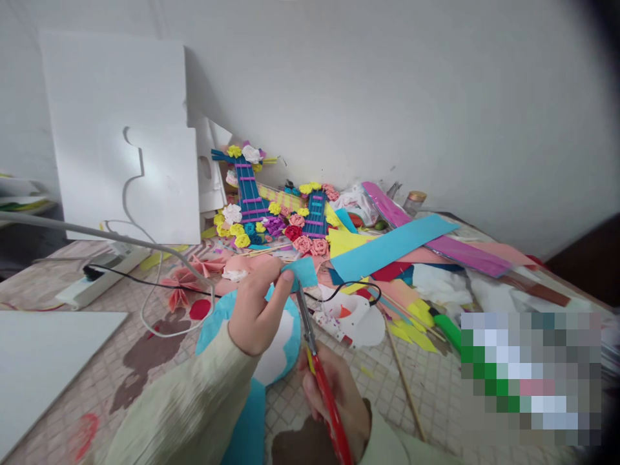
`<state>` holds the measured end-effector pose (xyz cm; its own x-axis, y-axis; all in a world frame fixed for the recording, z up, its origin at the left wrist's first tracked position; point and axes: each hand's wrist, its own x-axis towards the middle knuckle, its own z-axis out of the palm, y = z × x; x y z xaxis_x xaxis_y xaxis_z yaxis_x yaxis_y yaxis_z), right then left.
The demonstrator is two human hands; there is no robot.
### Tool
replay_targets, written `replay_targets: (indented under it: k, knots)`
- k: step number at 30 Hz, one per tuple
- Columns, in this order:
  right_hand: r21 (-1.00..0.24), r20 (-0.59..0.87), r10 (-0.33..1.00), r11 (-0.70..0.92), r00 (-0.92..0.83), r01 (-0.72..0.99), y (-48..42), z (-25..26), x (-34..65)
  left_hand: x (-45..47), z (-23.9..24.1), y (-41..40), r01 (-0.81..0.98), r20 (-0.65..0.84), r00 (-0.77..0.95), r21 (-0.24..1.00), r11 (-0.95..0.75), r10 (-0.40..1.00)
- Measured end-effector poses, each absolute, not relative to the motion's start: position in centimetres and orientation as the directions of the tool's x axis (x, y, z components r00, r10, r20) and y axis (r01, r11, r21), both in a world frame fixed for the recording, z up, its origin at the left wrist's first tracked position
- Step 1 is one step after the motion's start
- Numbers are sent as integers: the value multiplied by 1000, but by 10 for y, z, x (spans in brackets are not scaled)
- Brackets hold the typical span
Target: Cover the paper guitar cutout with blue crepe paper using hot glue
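Note:
My left hand (259, 310) pinches a small blue paper piece (303, 271) between thumb and fingers, held up over the table. My right hand (339, 394) grips red-handled scissors (314, 355), whose blades point up and reach the lower edge of that paper piece. Below the hands lies a larger blue and white paper shape (281, 352). Both sleeves are pale cream.
A heap of coloured paper strips, paper flowers (295, 229) and blue ladder-like models (249, 187) fills the back of the table. White foam boards (126, 161) lean on the wall. A power strip (101, 271) with cables lies left. A white sheet (43, 355) lies front left. Wooden sticks (404, 381) lie right.

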<state>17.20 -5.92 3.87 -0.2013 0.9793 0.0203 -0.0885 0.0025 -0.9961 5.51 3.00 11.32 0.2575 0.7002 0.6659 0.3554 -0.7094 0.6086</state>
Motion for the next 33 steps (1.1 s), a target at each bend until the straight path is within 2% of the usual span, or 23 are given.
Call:
replay_targets:
  k: [8, 14, 25, 33]
  knots:
    - [-994, 76, 983, 62, -169, -85, -56, 34, 172, 59, 111, 28, 387, 665, 290, 575, -720, 688]
    - [-998, 68, 983, 67, -170, -9, -56, 35, 174, 59, 111, 26, 414, 647, 301, 574, -707, 701]
    - [-996, 86, 985, 86, -147, -5, -56, 37, 174, 60, 107, 27, 465, 653, 319, 525, -713, 687]
    - [-999, 38, 985, 32, -167, -39, -56, 41, 174, 57, 107, 28, 346, 657, 321, 590, -730, 683]
